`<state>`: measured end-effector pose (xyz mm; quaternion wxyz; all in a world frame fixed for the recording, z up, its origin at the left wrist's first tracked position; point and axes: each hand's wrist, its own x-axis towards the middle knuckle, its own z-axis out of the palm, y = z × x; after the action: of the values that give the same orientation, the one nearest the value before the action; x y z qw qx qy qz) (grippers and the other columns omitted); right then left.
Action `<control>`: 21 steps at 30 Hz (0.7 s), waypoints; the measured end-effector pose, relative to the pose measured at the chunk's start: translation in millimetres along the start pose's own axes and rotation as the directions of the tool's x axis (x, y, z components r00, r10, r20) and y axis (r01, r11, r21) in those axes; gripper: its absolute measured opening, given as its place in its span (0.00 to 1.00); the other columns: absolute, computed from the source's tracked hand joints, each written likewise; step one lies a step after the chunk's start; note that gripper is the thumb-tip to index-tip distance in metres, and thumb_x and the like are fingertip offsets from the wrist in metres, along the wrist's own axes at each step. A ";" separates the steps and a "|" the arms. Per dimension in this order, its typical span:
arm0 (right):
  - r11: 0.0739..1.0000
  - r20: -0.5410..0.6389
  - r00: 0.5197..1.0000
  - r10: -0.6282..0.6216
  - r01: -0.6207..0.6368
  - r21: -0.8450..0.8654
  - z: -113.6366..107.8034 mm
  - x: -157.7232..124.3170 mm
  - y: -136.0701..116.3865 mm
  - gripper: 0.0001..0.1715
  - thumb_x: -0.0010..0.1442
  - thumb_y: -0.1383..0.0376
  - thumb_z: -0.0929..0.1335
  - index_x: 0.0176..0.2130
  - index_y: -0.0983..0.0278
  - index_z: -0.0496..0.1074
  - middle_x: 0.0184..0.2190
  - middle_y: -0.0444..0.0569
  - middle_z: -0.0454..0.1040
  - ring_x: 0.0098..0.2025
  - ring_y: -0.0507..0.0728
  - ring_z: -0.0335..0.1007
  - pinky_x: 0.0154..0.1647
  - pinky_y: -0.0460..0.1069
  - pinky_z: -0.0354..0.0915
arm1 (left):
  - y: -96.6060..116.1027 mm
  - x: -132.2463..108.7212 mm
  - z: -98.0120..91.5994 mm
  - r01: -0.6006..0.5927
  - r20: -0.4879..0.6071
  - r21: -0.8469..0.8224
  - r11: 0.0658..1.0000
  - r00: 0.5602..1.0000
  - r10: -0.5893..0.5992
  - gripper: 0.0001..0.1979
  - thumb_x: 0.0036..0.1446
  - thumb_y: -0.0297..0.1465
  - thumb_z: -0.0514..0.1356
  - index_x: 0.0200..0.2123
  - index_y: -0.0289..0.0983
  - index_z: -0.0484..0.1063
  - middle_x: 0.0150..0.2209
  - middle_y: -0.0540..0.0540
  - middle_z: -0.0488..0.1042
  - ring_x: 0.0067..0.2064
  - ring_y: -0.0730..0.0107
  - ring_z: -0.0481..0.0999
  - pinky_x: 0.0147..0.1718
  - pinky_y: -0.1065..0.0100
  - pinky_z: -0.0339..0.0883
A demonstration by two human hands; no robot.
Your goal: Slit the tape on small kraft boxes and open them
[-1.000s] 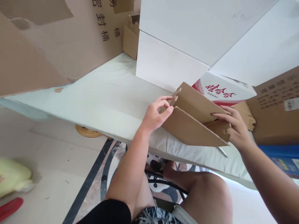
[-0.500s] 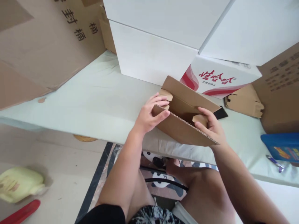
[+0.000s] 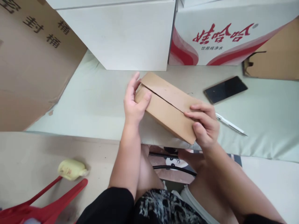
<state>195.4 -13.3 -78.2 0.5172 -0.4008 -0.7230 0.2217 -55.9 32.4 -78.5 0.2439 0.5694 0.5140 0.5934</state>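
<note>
A small brown cardboard box point(image 3: 167, 116) is tilted between my two hands over the front edge of the cloth-covered table. Its two top flaps are folded down and meet along a narrow dark gap. My left hand point(image 3: 135, 101) grips the left end, with the thumb on the near flap and the fingers around the far corner. At the right end, my right hand point(image 3: 205, 124) holds the box, its fingertips resting on the flaps by the gap. The inside of the box is hidden.
A black phone point(image 3: 225, 89) and a white pen point(image 3: 230, 124) lie on the pale tablecloth point(image 3: 100, 109) to the right. White cartons point(image 3: 130, 37), one with red lettering point(image 3: 221, 34), line the back. A large brown carton point(image 3: 35, 74) stands left. A yellow bottle point(image 3: 72, 169) is on the floor.
The box's upright flaps have been folded down over its opening, both hands still holding the ends. The view has shifted, bringing the phone and pen into full sight.
</note>
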 end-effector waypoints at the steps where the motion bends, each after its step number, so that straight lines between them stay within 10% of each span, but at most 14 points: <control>1: 1.000 0.010 1.000 0.002 -0.002 -0.002 -0.5 0.7 2.0 0.16 0.65 0.55 0.63 0.42 0.52 0.80 0.46 0.52 0.73 0.55 0.67 0.72 0.64 0.71 0.64 | 1.6 1.3 0.9 -0.010 0.003 0.016 1.000 1.000 0.010 0.27 0.55 0.54 0.66 0.52 0.46 0.77 0.59 0.42 0.75 0.63 0.50 0.73 0.64 0.50 0.68; 9: 0.975 0.118 0.969 -0.216 0.221 -0.029 1.0 -19.5 17.0 0.32 0.52 0.33 0.65 0.47 0.47 0.74 0.54 0.50 0.65 0.59 0.71 0.64 0.67 0.75 0.55 | 3.2 4.4 6.6 0.036 -0.086 0.036 0.999 0.996 -0.033 0.08 0.58 0.38 0.64 0.36 0.45 0.83 0.50 0.47 0.81 0.58 0.54 0.78 0.62 0.53 0.70; 12: 0.955 0.201 0.947 -0.250 0.275 -0.108 -0.3 -24.6 19.4 0.32 0.45 0.41 0.76 0.46 0.48 0.72 0.56 0.51 0.63 0.56 0.69 0.65 0.62 0.72 0.60 | 1.7 5.3 7.6 0.055 -0.080 0.003 0.998 0.995 -0.055 0.09 0.58 0.42 0.65 0.35 0.46 0.83 0.52 0.47 0.81 0.59 0.53 0.77 0.62 0.52 0.70; 18: 1.000 0.000 1.000 -0.002 0.002 0.003 -15.4 -2.5 12.6 0.30 0.49 0.40 0.70 0.46 0.53 0.70 0.53 0.54 0.67 0.59 0.71 0.65 0.61 0.69 0.61 | 14.7 4.9 -5.8 0.050 0.114 -0.051 0.997 0.993 -0.044 0.27 0.51 0.61 0.63 0.41 0.47 0.80 0.58 0.44 0.77 0.65 0.49 0.72 0.65 0.53 0.66; 21: 0.877 0.042 0.914 0.404 -0.399 0.267 -31.1 13.1 2.1 0.30 0.52 0.40 0.66 0.45 0.57 0.69 0.47 0.54 0.75 0.51 0.68 0.73 0.53 0.64 0.69 | 26.7 -3.9 -12.2 0.240 0.314 -0.145 0.960 0.931 -0.185 0.36 0.41 0.61 0.70 0.50 0.48 0.75 0.55 0.41 0.77 0.58 0.48 0.78 0.52 0.56 0.76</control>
<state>223.0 -4.4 -60.8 0.5152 -0.4693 -0.5833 0.4173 -58.4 15.4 -54.3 0.4322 0.5685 0.4740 0.5151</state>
